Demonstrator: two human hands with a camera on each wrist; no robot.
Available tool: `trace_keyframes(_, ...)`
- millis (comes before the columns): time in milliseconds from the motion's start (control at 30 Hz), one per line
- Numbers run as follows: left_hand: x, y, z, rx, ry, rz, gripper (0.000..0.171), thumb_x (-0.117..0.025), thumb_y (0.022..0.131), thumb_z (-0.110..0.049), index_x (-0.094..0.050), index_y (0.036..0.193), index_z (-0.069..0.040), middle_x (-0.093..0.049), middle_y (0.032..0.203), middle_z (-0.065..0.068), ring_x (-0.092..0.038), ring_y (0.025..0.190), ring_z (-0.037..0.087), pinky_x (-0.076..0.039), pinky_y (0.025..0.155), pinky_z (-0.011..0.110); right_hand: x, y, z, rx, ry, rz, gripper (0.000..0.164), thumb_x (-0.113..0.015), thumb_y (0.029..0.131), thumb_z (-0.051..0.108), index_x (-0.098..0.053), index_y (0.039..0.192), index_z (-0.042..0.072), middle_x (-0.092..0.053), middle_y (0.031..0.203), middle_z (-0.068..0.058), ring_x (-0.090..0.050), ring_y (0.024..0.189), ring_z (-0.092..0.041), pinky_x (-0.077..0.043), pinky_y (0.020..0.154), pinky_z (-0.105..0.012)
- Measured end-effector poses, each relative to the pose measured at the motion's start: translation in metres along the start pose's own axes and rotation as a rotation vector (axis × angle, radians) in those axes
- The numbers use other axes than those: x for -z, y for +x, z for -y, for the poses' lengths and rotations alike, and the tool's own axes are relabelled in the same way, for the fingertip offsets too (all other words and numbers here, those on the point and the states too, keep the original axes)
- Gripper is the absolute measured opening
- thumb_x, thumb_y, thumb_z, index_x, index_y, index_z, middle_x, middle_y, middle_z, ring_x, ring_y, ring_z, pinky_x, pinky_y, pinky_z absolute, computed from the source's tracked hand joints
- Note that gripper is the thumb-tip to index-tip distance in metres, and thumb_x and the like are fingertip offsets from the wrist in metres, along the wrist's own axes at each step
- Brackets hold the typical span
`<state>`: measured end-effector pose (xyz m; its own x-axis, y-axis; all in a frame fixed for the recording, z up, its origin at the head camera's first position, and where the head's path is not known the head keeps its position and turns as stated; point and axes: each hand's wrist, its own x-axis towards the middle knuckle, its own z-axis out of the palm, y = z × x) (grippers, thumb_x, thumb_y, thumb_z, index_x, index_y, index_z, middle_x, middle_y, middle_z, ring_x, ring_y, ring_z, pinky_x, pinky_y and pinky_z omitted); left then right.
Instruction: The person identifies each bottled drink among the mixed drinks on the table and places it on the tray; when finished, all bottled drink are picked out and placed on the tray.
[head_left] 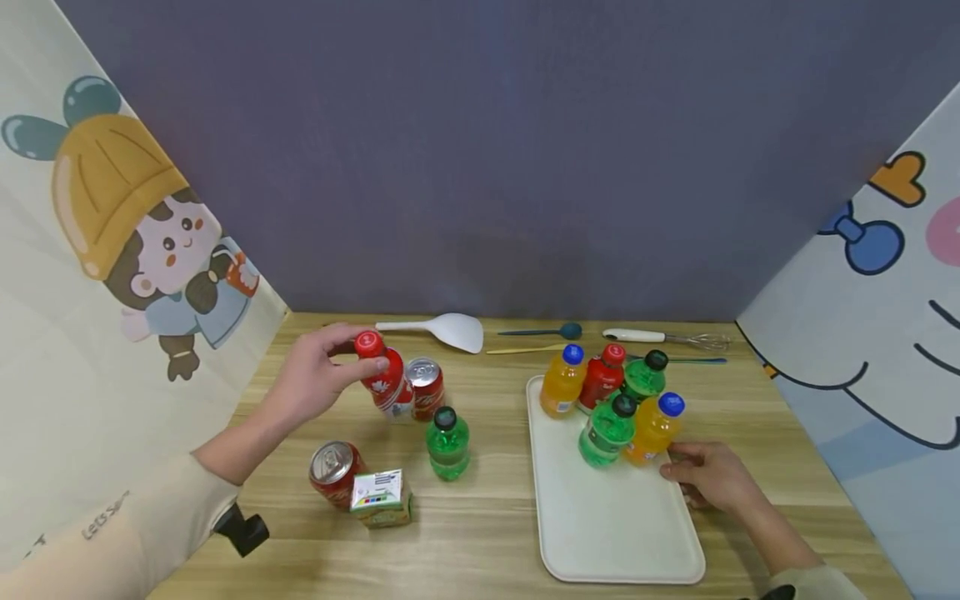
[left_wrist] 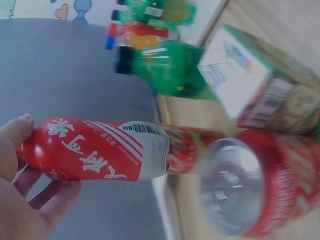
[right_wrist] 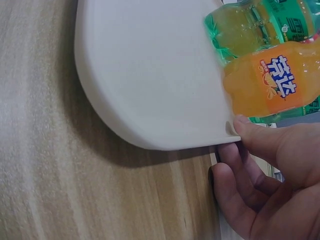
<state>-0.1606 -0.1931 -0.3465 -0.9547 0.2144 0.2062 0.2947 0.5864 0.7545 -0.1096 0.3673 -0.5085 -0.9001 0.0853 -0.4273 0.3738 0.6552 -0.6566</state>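
My left hand [head_left: 311, 375] grips a red cola bottle [head_left: 388, 385] near its neck, thumb and fingers about the upper part. The bottle leans slightly and overlaps a red cola can [head_left: 426, 393] behind it in the left wrist view. My right hand [head_left: 712, 477] pinches the right rim of a white tray [head_left: 611, 533], thumb on top and fingers beneath, beside an orange soda bottle [right_wrist: 275, 80]. On the tray's far half stand another orange soda bottle [head_left: 562, 383], a red bottle [head_left: 602, 379] and two green soda bottles [head_left: 606, 432].
Left of the tray stand a green soda bottle [head_left: 447, 446], another cola can [head_left: 336, 475] and a small drink carton [head_left: 382, 500]. Along the back wall lie a white spatula [head_left: 457, 331], a dark blue spoon [head_left: 566, 331], a yellow utensil [head_left: 525, 350] and a whisk [head_left: 697, 340].
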Motion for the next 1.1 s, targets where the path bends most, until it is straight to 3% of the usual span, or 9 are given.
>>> trace_keyframes(200,0.011,0.009,-0.022,-0.042,0.003,-0.035,0.035,-0.081,0.091,-0.026,-0.073,0.123,-0.012,-0.073,0.113,0.007,-0.069,0.107,0.028,-0.058,0.079,0.022,0.001,-0.002,0.001,0.006,0.003,-0.004,0.065,-0.077,0.093,0.024,-0.051,0.144,-0.008,-0.070,0.081,-0.003,-0.060,0.062,-0.020,-0.053,0.053,-0.031)
trace_keyframes(500,0.004,0.024,-0.056,-0.047,-0.024,0.015,0.034,-0.081,0.091,-0.029,-0.073,0.121,-0.016,-0.072,0.113,0.002,-0.069,0.108,0.023,-0.061,0.082,0.041,0.000,0.000,-0.002,-0.007,-0.018,0.001,0.066,-0.078,0.092,0.027,-0.052,0.144,-0.005,-0.069,0.079,-0.003,-0.059,0.060,-0.020,-0.052,0.052,-0.030)
trace_keyframes(767,-0.027,0.043,-0.082,-0.109,-0.102,0.060,0.033,-0.085,0.087,-0.025,-0.075,0.117,-0.016,-0.073,0.109,-0.002,-0.069,0.105,0.019,-0.062,0.082,0.038,0.000,0.002,0.000,-0.011,-0.023,0.001,0.066,-0.077,0.093,0.028,-0.053,0.145,-0.005,-0.069,0.080,-0.004,-0.059,0.061,-0.020,-0.053,0.054,-0.031)
trace_keyframes(1100,-0.087,0.057,-0.099,-0.138,-0.152,0.184,0.035,-0.084,0.088,-0.028,-0.075,0.119,-0.015,-0.073,0.111,-0.003,-0.070,0.098,0.017,-0.061,0.077,0.031,0.001,0.001,0.002,-0.034,-0.007,-0.005,0.067,-0.077,0.093,0.028,-0.051,0.146,-0.005,-0.069,0.081,-0.004,-0.060,0.062,-0.020,-0.053,0.054,-0.031)
